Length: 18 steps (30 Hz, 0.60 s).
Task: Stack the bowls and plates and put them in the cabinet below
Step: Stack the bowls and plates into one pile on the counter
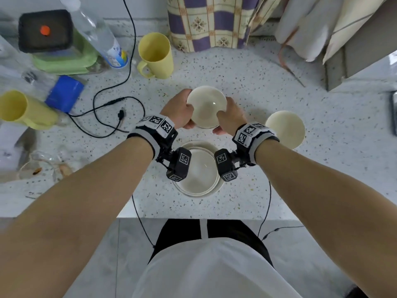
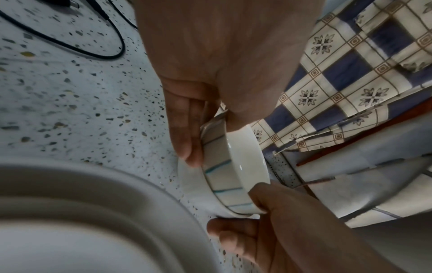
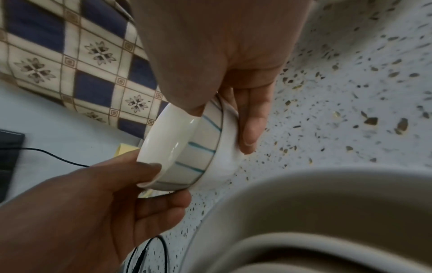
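Note:
Both hands hold one white bowl (image 1: 206, 106) with blue stripes on its outer wall (image 2: 224, 177) (image 3: 198, 149), over the speckled counter beyond a stack of white plates (image 1: 197, 168). My left hand (image 1: 185, 114) grips its left side, thumb on the rim and fingers (image 2: 184, 133) under the base. My right hand (image 1: 227, 119) grips the right side the same way, fingers (image 3: 251, 120) under the base. A second white bowl (image 1: 285, 129) stands on the counter to the right. The plate stack fills the near corner of both wrist views (image 2: 81, 212) (image 3: 304, 212).
Left of the bowl lies a black cable (image 1: 107, 112). Two yellow mugs (image 1: 155, 55) (image 1: 21, 109), a clear bottle (image 1: 101, 35) and a blue box (image 1: 64, 93) crowd the back left. A checked cloth (image 1: 210, 22) hangs behind. The counter's front edge (image 1: 193, 214) is near my body.

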Each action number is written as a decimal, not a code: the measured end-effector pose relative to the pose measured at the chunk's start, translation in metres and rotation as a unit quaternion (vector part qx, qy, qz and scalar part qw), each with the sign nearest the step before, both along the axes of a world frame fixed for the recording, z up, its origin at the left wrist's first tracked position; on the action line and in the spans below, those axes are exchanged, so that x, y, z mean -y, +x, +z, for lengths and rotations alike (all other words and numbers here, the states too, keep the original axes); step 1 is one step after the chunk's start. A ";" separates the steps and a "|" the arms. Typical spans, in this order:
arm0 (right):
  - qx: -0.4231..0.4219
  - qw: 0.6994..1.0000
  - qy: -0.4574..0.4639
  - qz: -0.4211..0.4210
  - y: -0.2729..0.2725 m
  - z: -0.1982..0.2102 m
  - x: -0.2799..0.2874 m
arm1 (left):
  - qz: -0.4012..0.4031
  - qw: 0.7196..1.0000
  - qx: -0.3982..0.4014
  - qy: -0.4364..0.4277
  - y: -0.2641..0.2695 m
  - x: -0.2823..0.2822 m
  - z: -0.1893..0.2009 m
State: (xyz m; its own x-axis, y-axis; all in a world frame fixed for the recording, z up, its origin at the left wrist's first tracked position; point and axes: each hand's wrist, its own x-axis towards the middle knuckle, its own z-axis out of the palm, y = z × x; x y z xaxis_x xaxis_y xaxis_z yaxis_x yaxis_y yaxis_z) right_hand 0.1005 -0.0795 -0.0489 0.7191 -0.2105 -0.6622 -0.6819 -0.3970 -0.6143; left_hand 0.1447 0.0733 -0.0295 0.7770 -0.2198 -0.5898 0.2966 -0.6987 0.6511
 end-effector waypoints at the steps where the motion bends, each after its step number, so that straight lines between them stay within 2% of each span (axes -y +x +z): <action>1: 0.004 1.000 0.008 -0.005 -0.001 -0.001 0.001 | -0.009 1.000 -0.008 0.007 -0.001 0.002 0.002; 4: 0.019 0.999 0.033 -0.012 -0.008 0.003 0.005 | -0.032 0.999 -0.004 0.023 -0.006 0.004 0.012; 8: 0.058 0.996 0.038 -0.053 -0.027 0.023 0.011 | -0.059 0.996 0.062 0.019 -0.025 -0.002 0.026; 13: 0.125 0.991 0.005 -0.056 -0.051 0.055 -0.004 | 0.013 0.989 0.149 0.004 -0.064 -0.016 0.046; 16: 0.143 0.990 0.006 -0.016 -0.066 0.069 -0.018 | 0.055 0.981 0.181 -0.032 -0.089 -0.034 0.060; 18: 0.129 0.991 0.004 0.020 -0.079 0.075 -0.025 | 0.049 0.980 0.185 -0.048 -0.105 -0.047 0.064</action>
State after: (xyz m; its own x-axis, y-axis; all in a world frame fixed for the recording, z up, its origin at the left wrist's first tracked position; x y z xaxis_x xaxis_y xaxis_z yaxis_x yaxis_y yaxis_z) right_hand 0.0218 -0.0550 0.0260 0.8724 -0.1735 -0.4569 -0.4856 -0.4143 -0.7698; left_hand 0.0400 0.1204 0.0343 0.9542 -0.1742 -0.2434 0.0898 -0.6090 0.7880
